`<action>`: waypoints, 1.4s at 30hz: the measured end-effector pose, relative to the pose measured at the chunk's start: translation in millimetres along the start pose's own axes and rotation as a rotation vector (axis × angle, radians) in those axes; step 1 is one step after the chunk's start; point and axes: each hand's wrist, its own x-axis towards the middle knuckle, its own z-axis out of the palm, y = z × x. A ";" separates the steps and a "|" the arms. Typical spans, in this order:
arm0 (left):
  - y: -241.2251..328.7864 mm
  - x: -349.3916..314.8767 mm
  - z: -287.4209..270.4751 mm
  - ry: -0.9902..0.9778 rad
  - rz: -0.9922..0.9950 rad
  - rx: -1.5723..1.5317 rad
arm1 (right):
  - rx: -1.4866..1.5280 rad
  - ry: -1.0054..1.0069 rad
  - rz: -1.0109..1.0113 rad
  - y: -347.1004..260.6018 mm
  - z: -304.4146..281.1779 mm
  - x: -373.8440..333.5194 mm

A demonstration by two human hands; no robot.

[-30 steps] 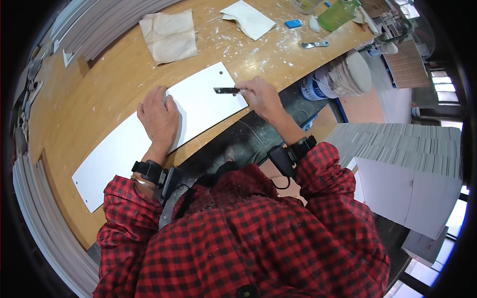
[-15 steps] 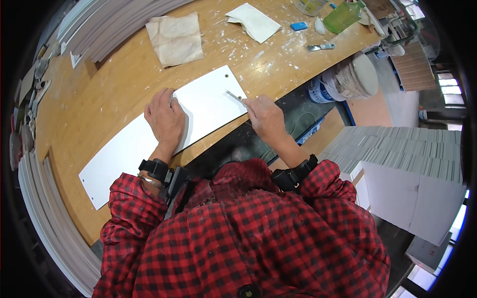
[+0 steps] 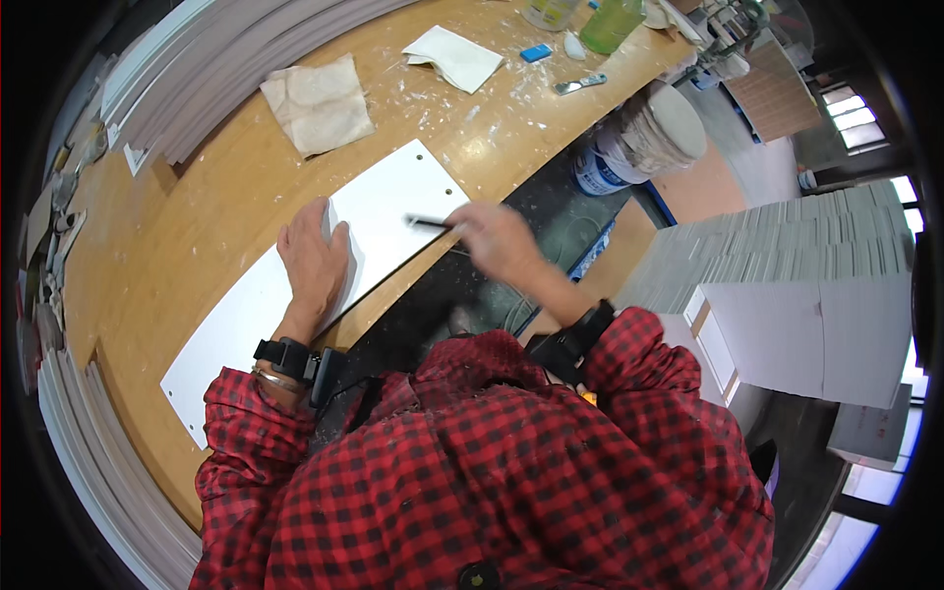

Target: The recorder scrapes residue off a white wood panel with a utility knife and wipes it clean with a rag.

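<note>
A long white panel (image 3: 383, 211) with slightly curved edges lies at a slant on the wooden workbench, with small holes near its ends. My left hand (image 3: 315, 258) rests flat on its middle, fingers stretched and thumb apart. At the panel's near edge, toward its right end, my right hand (image 3: 500, 244) is closed around a thin, knife-like tool (image 3: 425, 221). The tool points left over the white surface and is blurred by motion. I cannot tell whether its tip touches the panel.
On the workbench (image 3: 226, 211) lie a beige cloth (image 3: 320, 106), a folded white cloth (image 3: 454, 59), a blue block (image 3: 536, 53) and a putty knife (image 3: 580, 85). A green bottle (image 3: 612, 28) stands behind. Stacked panels (image 3: 216, 84) line the far left; a bucket (image 3: 600, 167) and a board stack (image 3: 787, 256) stand right.
My right hand and the tool have moved left and away from the hole at the panel's right end. My left hand stays on the panel. The whole view has shifted slightly.
</note>
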 end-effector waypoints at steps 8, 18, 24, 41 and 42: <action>5.2 -6.2 -8.9 -0.021 0.188 0.175 | 0.115 -0.171 0.114 39.7 -28.4 47.3; 6.6 -4.9 -6.8 0.042 0.196 0.203 | -0.003 -0.112 0.011 18.4 2.7 3.1; -8.0 -7.5 -2.5 0.089 0.156 0.149 | 0.132 -0.324 -0.078 -51.3 48.8 -4.2; -180.2 -181.5 -150.2 0.220 -0.232 0.346 | -0.309 0.126 -0.152 -23.5 38.8 2.7; -178.0 -181.7 -148.3 0.230 -0.213 0.380 | -0.293 0.104 -0.195 -36.1 50.7 -4.4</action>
